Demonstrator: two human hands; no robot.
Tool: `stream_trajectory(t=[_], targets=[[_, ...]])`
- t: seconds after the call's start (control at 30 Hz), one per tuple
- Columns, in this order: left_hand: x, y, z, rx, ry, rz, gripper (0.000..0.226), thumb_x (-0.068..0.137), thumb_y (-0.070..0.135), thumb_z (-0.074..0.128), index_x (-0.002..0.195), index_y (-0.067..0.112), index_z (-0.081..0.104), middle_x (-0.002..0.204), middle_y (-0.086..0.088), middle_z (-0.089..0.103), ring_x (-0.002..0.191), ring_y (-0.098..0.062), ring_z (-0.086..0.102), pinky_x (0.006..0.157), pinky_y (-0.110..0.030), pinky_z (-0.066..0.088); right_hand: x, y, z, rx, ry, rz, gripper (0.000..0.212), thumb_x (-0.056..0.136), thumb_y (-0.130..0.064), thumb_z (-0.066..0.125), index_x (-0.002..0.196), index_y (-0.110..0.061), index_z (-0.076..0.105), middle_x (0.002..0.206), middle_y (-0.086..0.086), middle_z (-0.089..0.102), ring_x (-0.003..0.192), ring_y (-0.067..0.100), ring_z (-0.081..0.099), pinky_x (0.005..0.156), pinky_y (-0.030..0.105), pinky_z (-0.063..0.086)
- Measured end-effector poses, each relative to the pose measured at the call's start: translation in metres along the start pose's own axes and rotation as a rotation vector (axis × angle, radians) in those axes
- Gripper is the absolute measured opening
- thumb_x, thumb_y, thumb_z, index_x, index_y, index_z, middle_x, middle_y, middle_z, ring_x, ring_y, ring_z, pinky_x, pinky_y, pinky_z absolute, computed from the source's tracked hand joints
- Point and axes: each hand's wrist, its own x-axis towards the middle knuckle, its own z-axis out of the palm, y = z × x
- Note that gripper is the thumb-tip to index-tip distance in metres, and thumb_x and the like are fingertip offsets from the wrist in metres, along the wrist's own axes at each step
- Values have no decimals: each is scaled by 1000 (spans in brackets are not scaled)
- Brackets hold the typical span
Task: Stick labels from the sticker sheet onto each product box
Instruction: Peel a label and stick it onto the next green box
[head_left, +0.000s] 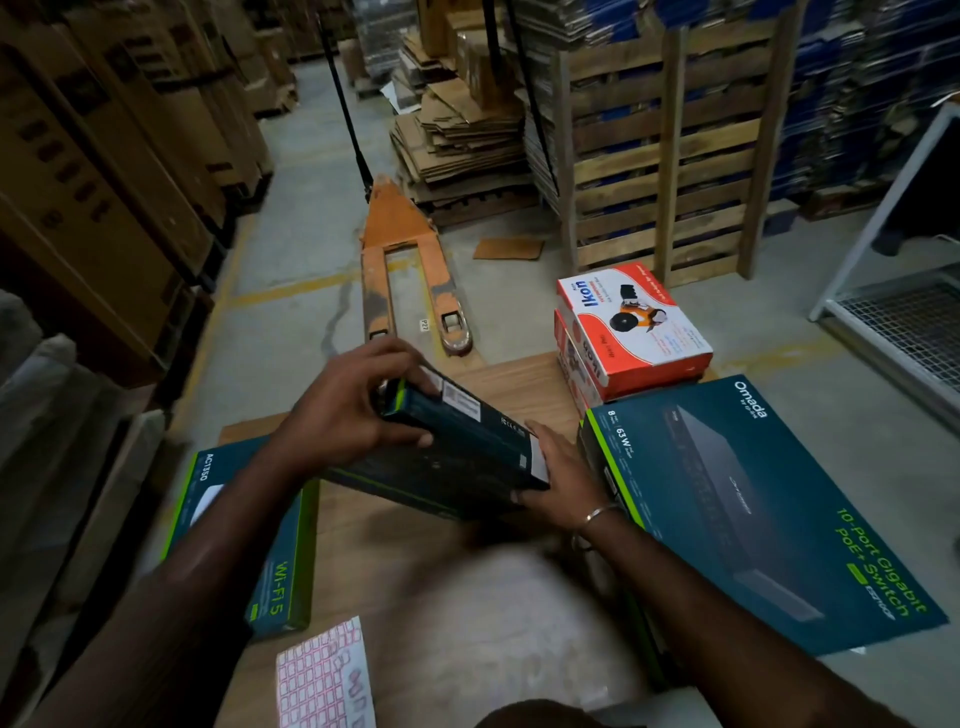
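Mid-air, both hands, left (343, 415) and right (563, 480), clasp a tilted dark box (467, 441) above the table (467, 597); a loosened grip could drop it onto the sticker sheet (324, 675).

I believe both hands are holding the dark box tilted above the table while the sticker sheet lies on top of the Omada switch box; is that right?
Not quite: the head view shows the sticker sheet lying on the table, near its front edge. Both the left hand and right hand do hold the dark box tilted.

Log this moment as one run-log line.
step: handling box | left hand: grips dark box | right hand: holds its near end | sticker sheet: on table, untouched
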Motion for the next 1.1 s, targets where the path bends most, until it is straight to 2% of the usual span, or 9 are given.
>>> stream_trajectory(t=[0.17, 0.33, 0.43, 0.5, 0.6, 0.73, 0.83, 0.97, 1.1], targets=[[-46, -26, 3, -53, 158, 12, 43, 68, 40, 91, 99, 20, 71, 124, 1, 61, 118, -17, 62, 94, -28, 54, 12, -14, -20, -261, 96, -165, 83, 60, -45, 85, 133, -22, 55, 123, 2, 64, 110, 29, 60, 89, 40, 47], [-86, -29, 7, -9, 221, -42, 42, 71, 42, 87, 102, 19, 70, 121, 4, 60, 115, -18, 62, 90, -27, 51, 0, -22, -17, -334, 106, -329, 76, 68, -45, 73, 138, -23, 53, 123, -1, 63, 107, 26, 59, 90, 42, 47], [-110, -26, 10, 43, 210, -67, 57, 74, 42, 84, 125, 27, 63, 125, 7, 60, 121, -10, 57, 97, -20, 44, -14, -24, -11, -388, 126, -387, 77, 69, -45, 71, 140, -25, 53, 125, -6, 62, 109, 23, 58, 90, 42, 46], [-127, -35, 15, 87, 183, -131, 69, 72, 35, 87, 135, 33, 58, 125, 7, 58, 119, -10, 58, 97, -22, 46, -24, -28, -6, -442, 126, -401, 80, 64, -43, 74, 140, -27, 53, 126, -8, 62, 112, 21, 59, 90, 42, 45], [-149, -59, 30, 208, 127, -263, 79, 68, 15, 95, 135, 36, 61, 119, 11, 51, 105, -15, 59, 76, -36, 57, -40, -33, 5, -512, 96, -434, 85, 59, -43, 73, 141, -25, 54, 130, -7, 61, 113, 22, 58, 88, 43, 47], [-167, -85, 61, 365, 72, -357, 78, 70, 10, 89, 139, 32, 59, 125, 6, 51, 111, -21, 56, 63, -36, 57, -57, -31, 25, -588, 57, -454, 85, 66, -42, 71, 147, -22, 52, 138, -2, 58, 120, 23, 56, 93, 42, 45], [-178, -98, 91, 389, 44, -401, 74, 75, 8, 82, 141, 29, 58, 132, 1, 53, 118, -22, 53, 70, -35, 56, -65, -30, 36, -670, 5, -443, 89, 64, -36, 76, 148, -22, 50, 141, -1, 58, 124, 23, 56, 96, 40, 39], [-193, -108, 125, 300, 17, -411, 76, 74, -3, 71, 145, 19, 57, 137, -7, 53, 123, -28, 55, 98, -35, 51, -74, -26, 54, -747, -23, -385, 81, 69, -21, 78, 146, -24, 52, 140, -2, 57, 125, 25, 57, 95, 41, 42], [-201, -113, 152, 283, -52, -527, 72, 79, 8, 67, 147, 24, 50, 142, -7, 46, 124, -27, 54, 92, -38, 55, -84, -9, 71, -784, -58, -339, 72, 73, -13, 72, 141, -24, 54, 136, -1, 58, 120, 27, 58, 87, 42, 47]])
